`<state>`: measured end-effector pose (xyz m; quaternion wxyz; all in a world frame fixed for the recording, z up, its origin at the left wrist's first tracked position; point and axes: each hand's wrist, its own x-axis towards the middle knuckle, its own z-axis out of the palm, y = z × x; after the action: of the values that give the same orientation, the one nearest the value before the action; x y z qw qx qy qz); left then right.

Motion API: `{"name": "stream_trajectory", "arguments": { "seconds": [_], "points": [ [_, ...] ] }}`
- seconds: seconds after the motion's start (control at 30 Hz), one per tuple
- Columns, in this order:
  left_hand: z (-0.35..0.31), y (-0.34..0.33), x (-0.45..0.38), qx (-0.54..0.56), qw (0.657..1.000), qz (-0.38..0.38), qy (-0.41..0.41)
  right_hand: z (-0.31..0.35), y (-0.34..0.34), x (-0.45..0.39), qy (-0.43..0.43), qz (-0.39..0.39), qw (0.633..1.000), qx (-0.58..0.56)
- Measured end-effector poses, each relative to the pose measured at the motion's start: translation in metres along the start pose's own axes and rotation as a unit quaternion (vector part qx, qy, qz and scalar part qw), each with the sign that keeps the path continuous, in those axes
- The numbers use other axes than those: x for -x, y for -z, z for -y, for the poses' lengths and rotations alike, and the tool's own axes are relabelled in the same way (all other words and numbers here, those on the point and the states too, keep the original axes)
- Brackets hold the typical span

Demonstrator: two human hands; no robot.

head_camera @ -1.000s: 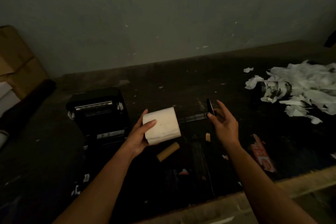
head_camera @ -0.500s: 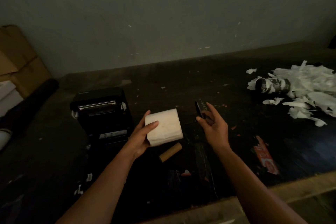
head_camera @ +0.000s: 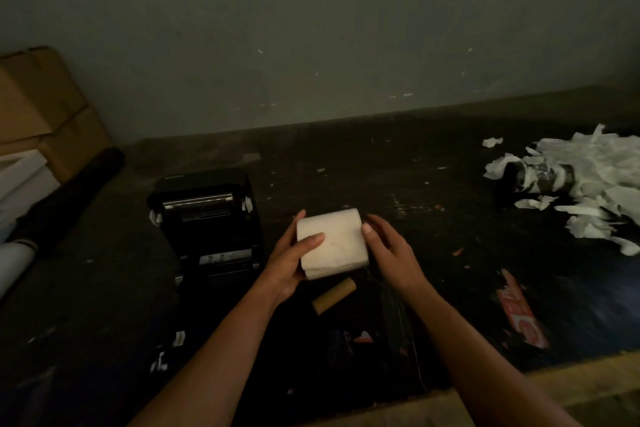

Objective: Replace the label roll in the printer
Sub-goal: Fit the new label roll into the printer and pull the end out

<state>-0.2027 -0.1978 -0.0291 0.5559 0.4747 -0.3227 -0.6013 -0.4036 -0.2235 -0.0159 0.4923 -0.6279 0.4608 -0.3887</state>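
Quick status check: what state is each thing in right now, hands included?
Label roll: held above the table, between both hands.
Left hand: gripping the roll's left end.
Right hand: fingers at the roll's right end.
Printer: on the table; lid looks open.
Cardboard core: bare, lying on the table.
Paper scraps: piled loose, far right.

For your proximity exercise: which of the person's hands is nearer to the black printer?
Left. The left hand grips the label roll just beside the printer; the right hand is on the roll's far side.
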Motion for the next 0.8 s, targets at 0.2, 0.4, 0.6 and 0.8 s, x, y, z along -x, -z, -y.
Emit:
{"name": "stream_trajectory", "arguments": {
  "seconds": [0.2,0.4,0.6,0.8],
  "points": [
    [-0.002,-0.009,0.004,-0.005,1.000,0.011,-0.021,0.007,0.003,-0.016,-0.090,0.114,0.989,-0.021],
    [-0.002,-0.015,0.005,-0.036,0.999,0.016,-0.021,0.005,0.005,-0.021,-0.111,0.135,0.984,-0.027],
    [0.002,-0.018,0.004,-0.057,0.998,0.013,-0.024,0.003,0.006,-0.020,-0.118,0.131,0.983,-0.051],
    [0.005,-0.021,0.006,-0.082,0.996,0.006,-0.022,-0.003,0.009,-0.020,-0.130,0.124,0.981,-0.078]
  ]
}}
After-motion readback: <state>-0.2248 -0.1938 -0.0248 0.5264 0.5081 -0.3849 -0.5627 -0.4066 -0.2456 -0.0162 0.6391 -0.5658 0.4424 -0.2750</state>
